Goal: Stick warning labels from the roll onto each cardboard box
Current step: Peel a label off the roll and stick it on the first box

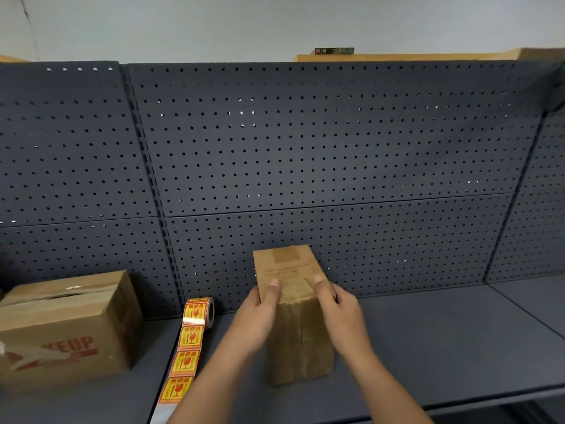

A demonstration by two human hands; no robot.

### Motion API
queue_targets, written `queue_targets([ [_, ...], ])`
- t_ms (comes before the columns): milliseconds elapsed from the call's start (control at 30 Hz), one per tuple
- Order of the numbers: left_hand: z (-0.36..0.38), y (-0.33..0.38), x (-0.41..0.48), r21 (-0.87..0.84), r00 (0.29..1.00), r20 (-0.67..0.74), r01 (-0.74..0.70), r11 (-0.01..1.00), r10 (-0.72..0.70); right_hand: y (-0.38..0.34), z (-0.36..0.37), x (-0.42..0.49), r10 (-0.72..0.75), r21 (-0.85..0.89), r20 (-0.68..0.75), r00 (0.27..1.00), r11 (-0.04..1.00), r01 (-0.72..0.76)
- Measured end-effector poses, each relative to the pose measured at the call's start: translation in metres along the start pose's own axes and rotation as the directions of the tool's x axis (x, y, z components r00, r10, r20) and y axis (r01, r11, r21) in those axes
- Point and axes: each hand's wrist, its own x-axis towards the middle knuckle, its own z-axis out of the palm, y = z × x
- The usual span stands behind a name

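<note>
A tall, narrow cardboard box (301, 338) stands on the dark shelf (428, 347) at centre, brown tape across its top. My left hand (258, 316) grips its upper left edge, thumb on the top face. My right hand (339, 307) grips the upper right edge the same way. To the left stands a roll of yellow and red warning labels (200, 310), with a strip of several labels (183, 362) unrolled toward the shelf's front edge. A larger cardboard box (65, 328) with red print sits at far left.
A dark pegboard wall (305, 148) backs the shelf right behind the boxes. A wooden board (428, 57) with a small dark object lies above it. Open shelf stretches to the right of the narrow box.
</note>
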Motion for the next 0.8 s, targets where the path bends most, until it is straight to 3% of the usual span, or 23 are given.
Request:
queue_targets([
  [200,0.0,-0.001,-0.008,-0.163,0.999,0.048,0.002,0.987,0.006,-0.026,-0.005,0.0,-0.164,-0.271,-0.073,0.984,0.953,0.138],
  [367,-0.003,-0.025,-0.002,-0.438,0.984,0.119,0.172,0.882,-0.133,-0.049,0.006,-0.011,-0.274,-0.606,0.082,0.958,0.75,0.266],
  [500,-0.008,-0.057,0.003,-0.605,0.959,0.134,0.278,0.746,-0.248,-0.036,0.026,-0.024,-0.208,-0.721,0.248,0.946,0.613,0.324],
  [567,-0.011,-0.07,0.002,-0.59,0.944,0.099,0.31,0.746,-0.313,-0.025,0.034,-0.025,-0.178,-0.741,0.314,0.932,0.568,0.358],
  [633,-0.012,-0.08,0.0,-0.498,0.94,0.02,0.306,0.812,-0.342,-0.016,0.043,-0.026,-0.155,-0.766,0.368,0.917,0.508,0.393],
  [733,-0.012,-0.096,0.0,-0.362,0.944,-0.06,0.281,0.889,-0.323,0.002,0.059,-0.026,-0.149,-0.82,0.37,0.917,0.413,0.397],
  [800,-0.012,-0.106,0.004,-0.256,0.954,-0.124,0.235,0.937,-0.273,0.012,0.069,-0.023,-0.14,-0.835,0.343,0.929,0.407,0.369],
])
